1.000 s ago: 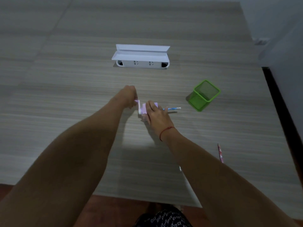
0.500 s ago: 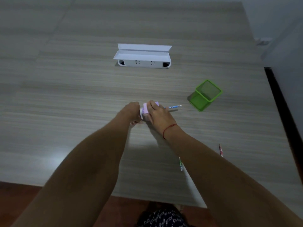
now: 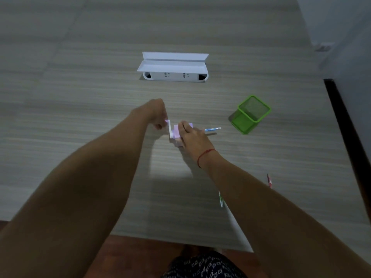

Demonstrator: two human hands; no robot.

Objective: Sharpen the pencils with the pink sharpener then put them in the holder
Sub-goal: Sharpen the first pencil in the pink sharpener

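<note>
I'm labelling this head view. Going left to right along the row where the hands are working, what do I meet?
In order: left hand → pink sharpener → blue pencil → green holder. The right hand overlaps the sharpener, so it is left out.

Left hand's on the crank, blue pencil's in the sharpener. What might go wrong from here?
1. Only the right hand pins the pink sharpener while the left hand grips its crank; a hard turn might slide or tip it.
2. The green pencil lies beside the right forearm near the table front edge; an arm shift could roll it off.
3. The blue pencil sticks out unsupported; sideways pressure might snap its lead.
</note>
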